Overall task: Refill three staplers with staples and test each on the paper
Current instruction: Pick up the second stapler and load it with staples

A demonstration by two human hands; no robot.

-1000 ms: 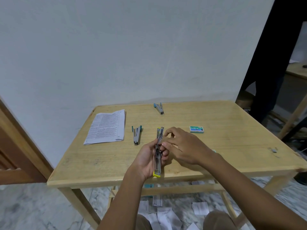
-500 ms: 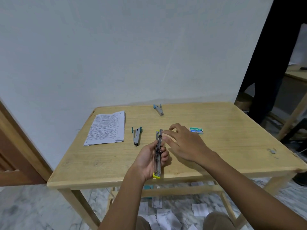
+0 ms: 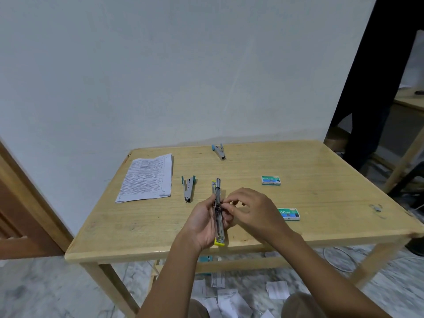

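Observation:
My left hand (image 3: 202, 222) grips a long yellow-ended stapler (image 3: 218, 216), opened flat and pointing away from me over the near table edge. My right hand (image 3: 253, 211) pinches at the stapler's middle with thumb and fingertips; whether it holds staples I cannot tell. A teal-handled stapler (image 3: 188, 188) lies to the left, another blue-handled stapler (image 3: 219, 151) near the far edge. Two green staple boxes lie on the right, one farther back (image 3: 271, 180), the nearer staple box (image 3: 289, 213) partly behind my right hand. A printed paper stack (image 3: 148, 177) rests at the far left.
The wooden table (image 3: 321, 216) stands against a white wall. A small metal bit (image 3: 377, 208) lies near its right edge. Paper scraps (image 3: 276, 289) litter the marble floor below. A person in dark clothes (image 3: 371, 92) stands at the far right beside another table (image 3: 410, 102).
My right hand moved from resting on the table beside the stapler back to its middle, fingertips now pinched there. The nearer staple box has come into view.

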